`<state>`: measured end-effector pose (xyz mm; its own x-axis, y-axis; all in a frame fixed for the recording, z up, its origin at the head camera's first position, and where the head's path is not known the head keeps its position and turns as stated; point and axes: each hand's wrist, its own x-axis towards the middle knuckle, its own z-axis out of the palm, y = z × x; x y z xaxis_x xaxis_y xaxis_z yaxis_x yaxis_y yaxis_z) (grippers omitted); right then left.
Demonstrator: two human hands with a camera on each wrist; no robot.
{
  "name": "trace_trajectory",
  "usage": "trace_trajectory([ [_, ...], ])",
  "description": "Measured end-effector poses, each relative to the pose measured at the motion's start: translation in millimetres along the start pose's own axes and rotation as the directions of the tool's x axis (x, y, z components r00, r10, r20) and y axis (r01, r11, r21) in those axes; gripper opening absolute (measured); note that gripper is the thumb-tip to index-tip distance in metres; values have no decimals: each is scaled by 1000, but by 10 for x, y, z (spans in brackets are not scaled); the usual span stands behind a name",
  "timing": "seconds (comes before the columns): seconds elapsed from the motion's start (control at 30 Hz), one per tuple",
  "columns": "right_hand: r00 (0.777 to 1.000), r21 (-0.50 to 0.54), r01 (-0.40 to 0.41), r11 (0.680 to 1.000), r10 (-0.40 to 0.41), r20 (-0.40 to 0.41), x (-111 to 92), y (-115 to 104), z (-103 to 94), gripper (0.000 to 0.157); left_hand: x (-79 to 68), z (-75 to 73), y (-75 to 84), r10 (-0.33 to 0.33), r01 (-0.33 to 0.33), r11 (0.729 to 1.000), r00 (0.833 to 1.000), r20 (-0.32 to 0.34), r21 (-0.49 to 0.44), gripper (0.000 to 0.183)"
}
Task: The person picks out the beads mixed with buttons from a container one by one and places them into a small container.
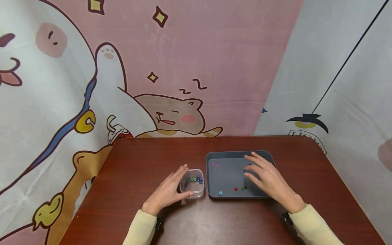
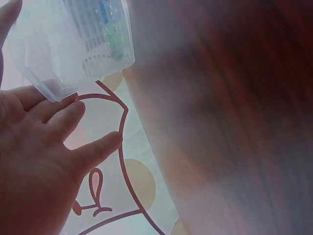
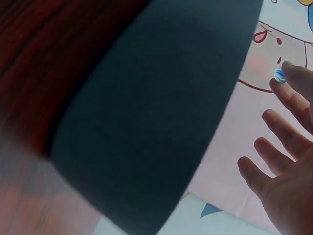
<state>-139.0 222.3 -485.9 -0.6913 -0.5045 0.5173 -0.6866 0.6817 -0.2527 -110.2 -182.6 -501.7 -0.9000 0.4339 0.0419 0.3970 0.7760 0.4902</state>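
Note:
My left hand (image 1: 166, 192) holds a small clear plastic box (image 1: 198, 194), thumb along its near side and fingers at its far left corner. Several green beads (image 1: 191, 179) and blue beads (image 1: 200, 181) lie inside. Over the right part of a grey tray (image 1: 225, 177), my right hand (image 1: 269, 178) pinches a small blue bead (image 3: 279, 74) between thumb and index finger, the other fingers spread. On the tray lie two magenta beads (image 1: 217, 165), a light blue bead (image 1: 220, 193), a red bead (image 1: 235, 189), a green bead (image 1: 243, 189) and a dark brown bead (image 1: 246, 188).
Box and tray stand side by side on a dark reddish-brown table (image 1: 147, 153), with a narrow gap between them. The tray has raised walls all round. Behind the table hangs a cartoon-printed cloth (image 1: 232, 68).

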Motion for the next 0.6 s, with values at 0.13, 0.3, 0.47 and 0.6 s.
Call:
trace_trajectory([
  [0.13,1000,14,-15,1000,15,-1,31,-82,10,25,-2,-1,2,1,-1,1000,1000,-4,-9,101],
  [0.3,1000,41,-17,999,17,-5,90,-179,22,23,-3,-1,4,-7,7,1000,1000,-2,-8,101],
  [0.47,1000,59,-16,998,16,-6,150,-265,52,26,3,-6,3,-15,15,1000,1000,5,-12,102],
  [0.6,1000,83,-14,996,15,-12,207,-327,74,24,5,-6,-2,-4,4,1000,1000,8,-9,102],
])
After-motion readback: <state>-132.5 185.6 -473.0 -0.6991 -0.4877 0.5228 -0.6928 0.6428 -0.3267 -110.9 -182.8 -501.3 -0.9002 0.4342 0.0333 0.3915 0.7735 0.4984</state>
